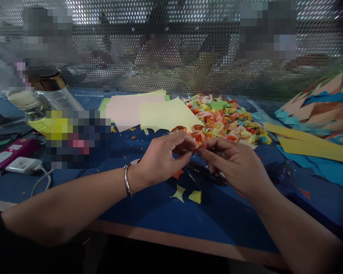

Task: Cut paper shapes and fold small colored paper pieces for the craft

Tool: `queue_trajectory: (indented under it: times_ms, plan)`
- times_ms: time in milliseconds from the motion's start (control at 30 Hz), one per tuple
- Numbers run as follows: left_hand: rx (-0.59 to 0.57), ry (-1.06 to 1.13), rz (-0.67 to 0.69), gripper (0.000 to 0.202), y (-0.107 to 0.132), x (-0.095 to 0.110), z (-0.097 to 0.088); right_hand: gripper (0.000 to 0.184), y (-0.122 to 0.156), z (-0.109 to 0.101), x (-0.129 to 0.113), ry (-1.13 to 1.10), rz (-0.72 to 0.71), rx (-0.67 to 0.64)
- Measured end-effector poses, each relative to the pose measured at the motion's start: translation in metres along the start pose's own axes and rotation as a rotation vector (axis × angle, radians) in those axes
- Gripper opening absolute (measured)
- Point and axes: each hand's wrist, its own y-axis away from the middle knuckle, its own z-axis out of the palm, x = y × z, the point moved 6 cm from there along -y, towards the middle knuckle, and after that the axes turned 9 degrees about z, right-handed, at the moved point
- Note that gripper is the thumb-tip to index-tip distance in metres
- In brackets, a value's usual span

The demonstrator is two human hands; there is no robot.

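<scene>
Paper piece (195, 150) pinched between fingertips of left hand (160, 158) and right hand (236, 167), both closed on it, over tabletop (160, 217) centre. Pile (225, 118) at one o'clock. Judged mid-fold; firm, even pinch required next.

Both bare arms are bent inward, and the left hand (162, 156) and the right hand (234, 167) are held close together. The fingertips (188, 146) of both hands are pinched tight, tip to tip.
</scene>
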Motion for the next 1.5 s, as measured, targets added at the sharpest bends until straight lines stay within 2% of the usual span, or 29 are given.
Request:
queue_trajectory:
  times_ms: [167,433,933,1100,1267,1367,1500]
  plan:
    - [-0.016,0.162,-0.168,0.02,-0.001,-0.011,0.004,0.035,0.0,0.001,-0.002,0.02,-0.013,-0.006]
    - [-0.027,0.256,-0.211,0.025,-0.002,-0.029,0.005,0.032,0.001,0.002,-0.001,0.017,-0.019,-0.023]
    - [-0.02,0.082,-0.105,0.015,-0.001,-0.01,-0.001,0.029,0.0,0.001,0.002,-0.004,0.008,-0.02]
    - [-0.006,-0.076,-0.059,0.009,0.001,-0.003,-0.003,0.031,0.002,0.001,-0.002,-0.019,-0.004,-0.015]
    - [-0.04,-0.199,-0.011,0.009,0.001,0.002,-0.002,0.034,0.0,0.0,0.0,0.009,-0.002,-0.022]
    - [-0.033,-0.2,-0.027,0.008,0.0,0.003,-0.004,0.035,-0.001,0.0,0.002,0.031,-0.005,-0.017]
    - [-0.031,-0.087,-0.121,0.014,0.0,-0.002,-0.004,0.036,-0.002,0.0,0.006,0.018,-0.016,-0.009]
